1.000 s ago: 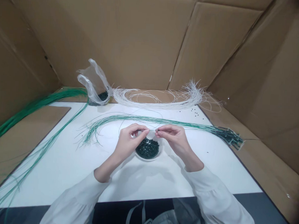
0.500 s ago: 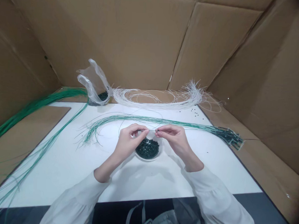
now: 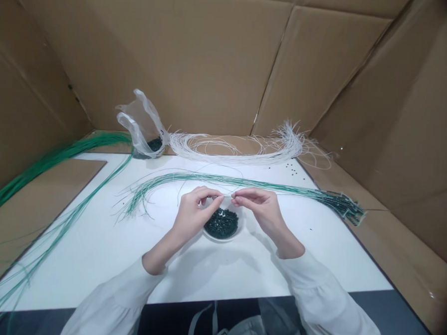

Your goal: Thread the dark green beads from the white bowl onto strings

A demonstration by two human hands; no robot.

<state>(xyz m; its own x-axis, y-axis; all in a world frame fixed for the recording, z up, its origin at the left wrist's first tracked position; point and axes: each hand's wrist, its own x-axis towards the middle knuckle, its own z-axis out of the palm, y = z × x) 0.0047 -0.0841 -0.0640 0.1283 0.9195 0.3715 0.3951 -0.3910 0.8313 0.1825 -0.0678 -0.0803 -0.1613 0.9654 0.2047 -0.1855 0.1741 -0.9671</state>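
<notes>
A: Where do we find the thin strand (image 3: 227,196)?

B: Near the middle of the frame, bridging the small gap between the fingertips of our left hand (image 3: 194,211) and our right hand (image 3: 264,209). Its visible stretch runs almost level, side to side.

A: Which hand is nearer?

B: Neither; we have it at both. Our left thumb and forefinger are pinched together on it, and our right fingertips are closed at its other side, with something small and dark there. We can't tell whether that is a separate piece.

A: And below?

B: Just below the strand in the picture, we see a white bowl (image 3: 221,240) of small dark pieces (image 3: 221,224), partly behind our left fingers. It stands on the white tabletop (image 3: 210,282).

A: What lies around us?

B: A bundle of green strands (image 3: 223,179) stretches across the frame just above our fingers, its dark clustered ends at right. Above that we have a white coil (image 3: 235,158), with a plastic bag (image 3: 142,113) at upper left. Cardboard walls (image 3: 221,62) close in the top and both sides.
</notes>
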